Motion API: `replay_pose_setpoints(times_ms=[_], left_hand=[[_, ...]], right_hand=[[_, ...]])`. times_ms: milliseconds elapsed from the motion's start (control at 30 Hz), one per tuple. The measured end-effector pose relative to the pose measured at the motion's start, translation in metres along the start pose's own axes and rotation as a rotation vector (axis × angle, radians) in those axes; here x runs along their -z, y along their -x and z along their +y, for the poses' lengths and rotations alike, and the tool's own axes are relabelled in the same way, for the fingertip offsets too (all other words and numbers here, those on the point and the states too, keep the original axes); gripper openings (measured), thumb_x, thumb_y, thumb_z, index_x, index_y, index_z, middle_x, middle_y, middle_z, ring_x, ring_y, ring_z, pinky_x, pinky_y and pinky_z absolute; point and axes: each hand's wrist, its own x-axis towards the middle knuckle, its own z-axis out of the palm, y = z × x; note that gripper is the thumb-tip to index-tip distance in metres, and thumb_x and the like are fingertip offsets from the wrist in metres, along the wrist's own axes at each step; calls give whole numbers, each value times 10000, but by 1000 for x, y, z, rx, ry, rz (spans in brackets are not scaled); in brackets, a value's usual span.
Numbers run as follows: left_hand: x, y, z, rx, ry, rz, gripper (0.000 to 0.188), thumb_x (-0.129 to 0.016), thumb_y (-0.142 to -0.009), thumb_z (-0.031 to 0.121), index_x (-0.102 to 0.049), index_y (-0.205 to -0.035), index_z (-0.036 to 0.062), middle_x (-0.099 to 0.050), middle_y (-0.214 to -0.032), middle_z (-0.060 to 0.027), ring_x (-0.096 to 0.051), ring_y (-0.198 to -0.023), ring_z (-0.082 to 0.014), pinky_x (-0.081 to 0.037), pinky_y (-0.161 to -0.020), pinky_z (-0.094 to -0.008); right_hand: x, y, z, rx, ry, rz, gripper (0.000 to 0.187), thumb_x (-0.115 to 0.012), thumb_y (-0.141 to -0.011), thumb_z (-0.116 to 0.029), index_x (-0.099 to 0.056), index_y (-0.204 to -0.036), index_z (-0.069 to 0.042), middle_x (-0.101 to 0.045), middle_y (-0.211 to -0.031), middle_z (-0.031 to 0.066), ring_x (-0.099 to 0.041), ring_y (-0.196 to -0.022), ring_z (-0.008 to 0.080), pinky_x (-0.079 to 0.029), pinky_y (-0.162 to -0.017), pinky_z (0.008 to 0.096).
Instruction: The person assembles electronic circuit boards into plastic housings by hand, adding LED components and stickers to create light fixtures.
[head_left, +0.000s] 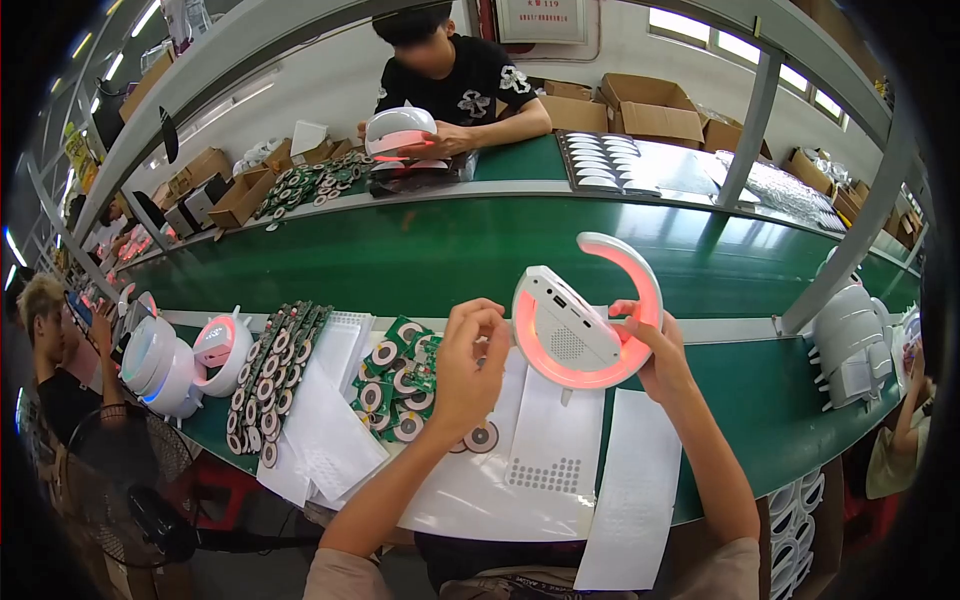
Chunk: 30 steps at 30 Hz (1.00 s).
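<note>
1. Right hand (660, 352) has a grip on a white curved lamp (572, 343) that's glowing pinkish-red.
2. Left hand (470, 365) is just beside it, fingers curled in, can't tell if anything's pinched there.
3. Green circuit boards (400, 378) with round coils are piled up near some white sheets (632, 490).
4. Across the green belt (440, 245), a co-worker (455, 85) has a similar lamp (400, 128).

Across the green belt (300, 270) is a person (460, 75) in a black shirt, with open cardboard boxes (655, 120) along the white wall (622, 48) (a framed sign (542, 20) hangs above them). A black fan (160, 520) stands at lower left, near a red stool (222, 485); a pale metal post (848, 230) rises on the right.
</note>
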Motion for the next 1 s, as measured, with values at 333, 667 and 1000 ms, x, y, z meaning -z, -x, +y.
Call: replay_pose_setpoints(times_ms=[333, 667, 1000], left_hand=[[13, -4, 14, 184, 312, -204, 128, -469, -908, 57, -523, -950, -51, -538, -1010, -105, -579, -753, -115, -487, -643, -244], [16, 0, 22, 4, 406, -328, 128, -433, -908, -11, -516, -978, -77, -551, -1086, -160, -620, -910, -194, -522, -830, -327], [21, -3, 33, -168, 51, -322, 61, -511, -806, -86, -551, -852, -91, -592, -1012, -151, -649, -844, -187, -555, -767, -266]], right_hand=[[14, 6, 8, -152, -260, 89, 350, -571, -794, -310, -533, -978, -14, -572, -977, 93, -591, -882, 197, -490, -719, 315], [8, 7, 9, -250, -330, 165, 408, -592, -784, -382, -545, -944, -10, -586, -868, 82, -587, -825, 186, -473, -741, 319], [1, 10, 3, -341, -333, 141, 496, -598, -771, -376, -503, -1070, 8, -580, -947, 107, -580, -910, 211, -471, -794, 361]])
